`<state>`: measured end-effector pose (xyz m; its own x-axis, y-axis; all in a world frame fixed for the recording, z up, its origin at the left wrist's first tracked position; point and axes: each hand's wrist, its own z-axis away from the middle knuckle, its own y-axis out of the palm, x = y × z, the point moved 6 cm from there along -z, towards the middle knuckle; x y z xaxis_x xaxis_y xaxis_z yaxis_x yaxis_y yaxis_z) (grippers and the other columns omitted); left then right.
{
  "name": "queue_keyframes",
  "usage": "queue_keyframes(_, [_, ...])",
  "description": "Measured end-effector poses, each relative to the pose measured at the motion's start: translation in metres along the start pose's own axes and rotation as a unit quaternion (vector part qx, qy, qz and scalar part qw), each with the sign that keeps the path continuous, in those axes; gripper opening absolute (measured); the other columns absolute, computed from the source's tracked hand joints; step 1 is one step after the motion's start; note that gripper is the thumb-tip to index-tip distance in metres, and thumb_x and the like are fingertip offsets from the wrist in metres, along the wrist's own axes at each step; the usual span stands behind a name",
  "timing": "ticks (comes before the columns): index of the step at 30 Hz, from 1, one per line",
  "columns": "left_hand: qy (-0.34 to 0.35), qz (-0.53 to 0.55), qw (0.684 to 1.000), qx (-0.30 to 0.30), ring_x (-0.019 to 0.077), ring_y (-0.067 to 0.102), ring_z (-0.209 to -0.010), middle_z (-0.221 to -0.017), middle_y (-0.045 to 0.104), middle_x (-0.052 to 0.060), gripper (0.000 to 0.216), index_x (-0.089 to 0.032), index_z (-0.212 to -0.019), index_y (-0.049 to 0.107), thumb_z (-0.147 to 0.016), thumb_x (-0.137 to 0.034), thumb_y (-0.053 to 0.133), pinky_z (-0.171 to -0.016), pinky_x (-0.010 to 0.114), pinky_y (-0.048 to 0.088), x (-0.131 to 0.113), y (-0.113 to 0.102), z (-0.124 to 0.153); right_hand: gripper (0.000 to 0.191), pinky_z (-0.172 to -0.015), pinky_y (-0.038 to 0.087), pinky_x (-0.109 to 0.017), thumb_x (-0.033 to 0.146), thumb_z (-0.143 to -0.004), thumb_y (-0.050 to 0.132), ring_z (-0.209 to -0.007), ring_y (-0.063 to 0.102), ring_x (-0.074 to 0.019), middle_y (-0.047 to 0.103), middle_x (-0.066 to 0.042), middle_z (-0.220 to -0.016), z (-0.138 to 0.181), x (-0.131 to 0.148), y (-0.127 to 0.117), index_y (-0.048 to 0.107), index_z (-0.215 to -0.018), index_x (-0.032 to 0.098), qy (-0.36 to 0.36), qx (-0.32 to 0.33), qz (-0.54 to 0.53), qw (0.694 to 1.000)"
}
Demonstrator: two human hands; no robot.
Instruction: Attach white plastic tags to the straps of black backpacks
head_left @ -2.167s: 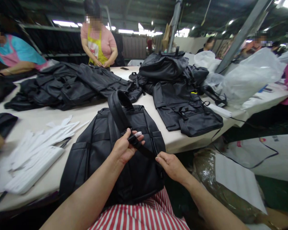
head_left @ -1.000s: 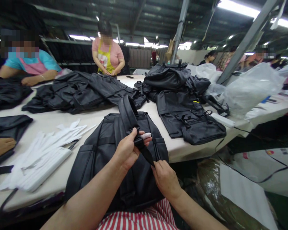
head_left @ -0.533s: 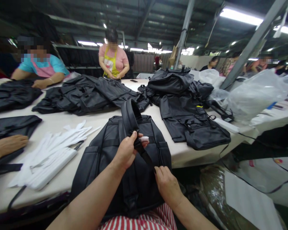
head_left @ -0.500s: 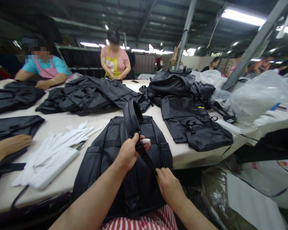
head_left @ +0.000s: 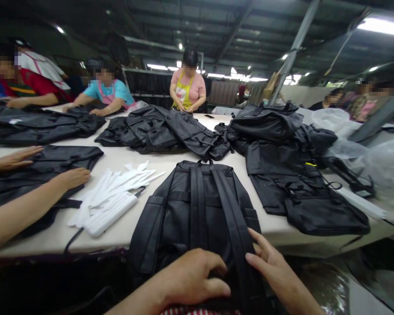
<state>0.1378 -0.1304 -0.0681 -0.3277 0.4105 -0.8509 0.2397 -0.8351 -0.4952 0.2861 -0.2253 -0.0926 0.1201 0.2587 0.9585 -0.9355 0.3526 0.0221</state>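
Note:
A black backpack (head_left: pixel 180 223) lies in front of me with its back panel up and its top handle at the far end. Its two shoulder straps run down the panel towards me. Over the lower part of the bag, my left hand (head_left: pixel 197 275) is open, its fingers bent and its thumb apart. Beside the right shoulder strap (head_left: pixel 231 218), my right hand (head_left: pixel 269 264) rests its thumb and fingertips against the strap's outer edge, fingers apart. The lower ends of the straps are partly hidden.
White strips (head_left: pixel 118 183) and a long white box (head_left: pixel 111 214) with a cord lie to the left. Black bags (head_left: pixel 164 131) are heaped across the table, more (head_left: pixel 276 175) at the right. A co-worker's hands (head_left: pixel 70 179) rest on a bag at left. Other people work behind.
The right shoulder strap, held up and looped before, now lies flat on the backpack. Both hands have let go of the strap and its webbing and moved lower. My view has turned left.

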Motion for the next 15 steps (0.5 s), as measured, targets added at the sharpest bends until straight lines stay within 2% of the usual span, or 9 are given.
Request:
queue_keyframes(2, [-0.067, -0.089, 0.986, -0.122, 0.0169, 0.061, -0.076, -0.082, 0.068, 0.001, 0.025, -0.022, -0.088, 0.065, -0.076, -0.042, 0.056, -0.066, 0.025, 0.040, 0.023, -0.033, 0.006, 0.068, -0.087, 0.045, -0.042, 0.037, -0.077, 0.054, -0.097, 0.060, -0.0251, 0.064, -0.011, -0.106, 0.001, -0.014, -0.013, 0.029, -0.138, 0.018, -0.001, -0.034, 0.148, 0.988])
queue_keyframes(4, [-0.131, -0.168, 0.951, -0.225, 0.0188, 0.060, -0.077, -0.084, 0.066, 0.004, 0.031, -0.021, -0.096, 0.060, -0.079, -0.044, 0.051, -0.067, 0.027, 0.040, 0.044, -0.057, 0.010, 0.058, -0.090, 0.043, -0.044, 0.036, -0.077, 0.052, -0.099, 0.059, -0.0266, 0.063, -0.011, -0.106, 0.001, -0.015, -0.026, 0.042, -0.131, 0.017, -0.032, -0.083, 0.313, 0.946])
queue_keyframes(5, [-0.147, -0.200, 0.936, -0.251, 0.0202, 0.060, -0.080, -0.086, 0.066, 0.005, 0.035, -0.020, -0.101, 0.058, -0.079, -0.046, 0.050, -0.068, 0.028, 0.039, 0.051, -0.063, 0.008, 0.052, -0.092, 0.041, -0.044, 0.036, -0.078, 0.051, -0.102, 0.057, -0.0270, 0.062, -0.011, -0.108, 0.001, -0.008, -0.028, 0.047, -0.126, 0.018, -0.066, -0.110, 0.380, 0.916])
queue_keyframes(7, [-0.157, -0.249, 0.919, -0.264, 0.0231, 0.060, -0.084, -0.091, 0.064, 0.008, 0.041, -0.019, -0.103, 0.056, -0.077, -0.051, 0.051, -0.071, 0.031, 0.039, 0.061, -0.066, -0.001, 0.044, -0.097, 0.037, -0.043, 0.036, -0.080, 0.049, -0.109, 0.052, -0.0264, 0.059, -0.011, -0.113, 0.000, 0.015, -0.022, 0.053, -0.120, 0.018, -0.158, -0.157, 0.458, 0.860])
queue_keyframes(8, [-0.156, -0.265, 0.915, -0.262, 0.0242, 0.060, -0.085, -0.091, 0.064, 0.009, 0.042, -0.018, -0.100, 0.056, -0.075, -0.052, 0.053, -0.071, 0.032, 0.039, 0.064, -0.065, -0.007, 0.042, -0.098, 0.036, -0.042, 0.036, -0.082, 0.048, -0.109, 0.051, -0.0252, 0.058, -0.011, -0.113, -0.004, 0.027, -0.014, 0.053, -0.119, 0.018, -0.197, -0.169, 0.472, 0.843])
queue_keyframes(9, [-0.152, -0.272, 0.914, -0.260, 0.0248, 0.060, -0.085, -0.090, 0.063, 0.010, 0.041, -0.018, -0.095, 0.057, -0.073, -0.052, 0.055, -0.071, 0.032, 0.039, 0.065, -0.064, -0.012, 0.041, -0.097, 0.036, -0.040, 0.036, -0.083, 0.047, -0.107, 0.052, -0.0237, 0.058, -0.011, -0.113, -0.009, 0.035, -0.005, 0.052, -0.119, 0.018, -0.217, -0.168, 0.472, 0.838])
queue_keyframes(10, [-0.144, -0.267, 0.917, -0.259, 0.0244, 0.060, -0.083, -0.088, 0.063, 0.009, 0.038, -0.017, -0.089, 0.057, -0.071, -0.051, 0.059, -0.069, 0.031, 0.039, 0.065, -0.062, -0.018, 0.042, -0.095, 0.039, -0.039, 0.036, -0.083, 0.046, -0.102, 0.055, -0.0221, 0.059, -0.010, -0.110, -0.018, 0.039, 0.006, 0.051, -0.120, 0.017, -0.214, -0.156, 0.463, 0.846])
queue_keyframes(12, [-0.111, -0.213, 0.935, -0.260, 0.0210, 0.058, -0.075, -0.079, 0.061, 0.005, 0.030, -0.018, -0.079, 0.056, -0.069, -0.045, 0.063, -0.064, 0.029, 0.039, 0.063, -0.060, -0.025, 0.047, -0.088, 0.044, -0.038, 0.037, -0.082, 0.049, -0.090, 0.060, -0.0198, 0.061, -0.009, -0.105, -0.038, 0.036, 0.027, 0.047, -0.125, 0.016, -0.161, -0.110, 0.420, 0.886])
queue_keyframes(15, [-0.043, -0.014, 0.964, -0.263, 0.0151, 0.054, -0.066, -0.069, 0.056, -0.001, 0.021, -0.017, -0.074, 0.055, -0.073, -0.038, 0.059, -0.059, 0.025, 0.039, 0.053, -0.065, -0.027, 0.060, -0.085, 0.046, -0.037, 0.038, -0.076, 0.059, -0.090, 0.061, -0.0200, 0.063, -0.009, -0.106, -0.060, 0.022, 0.065, 0.042, -0.129, 0.016, -0.085, -0.013, 0.284, 0.955])
